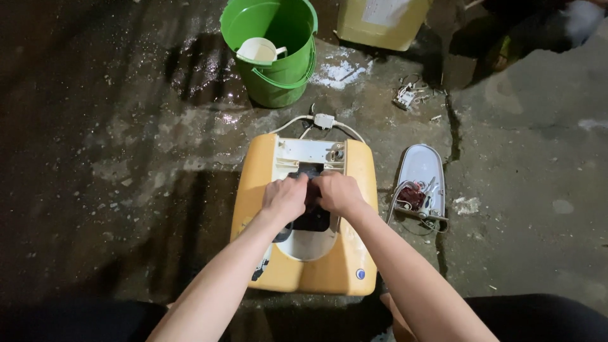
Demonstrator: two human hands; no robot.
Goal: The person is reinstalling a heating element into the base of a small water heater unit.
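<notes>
We see left hand (285,197) and right hand (339,192) together, clamped on black part (311,218) in yellow plastic housing (354,253); green plastic bucket (278,63) at 12 o'clock.

One package-like item noted: a pale yellow rectangular container (380,22) at the far edge of the concrete floor, right of centre, cut off by the top of the frame, standing just right of the green bucket (278,54). It bears a white rectangular label (386,9) on its facing side; print too small to make out. White powder (339,73) lies scattered on the floor just near of it. On the yellow appliance casing (304,266) at centre near, a small round blue sticker (360,274) sits at the near right corner, and a dark marking (260,271) at the near left, partly hidden by the forearm. No signs or screens observed
</notes>
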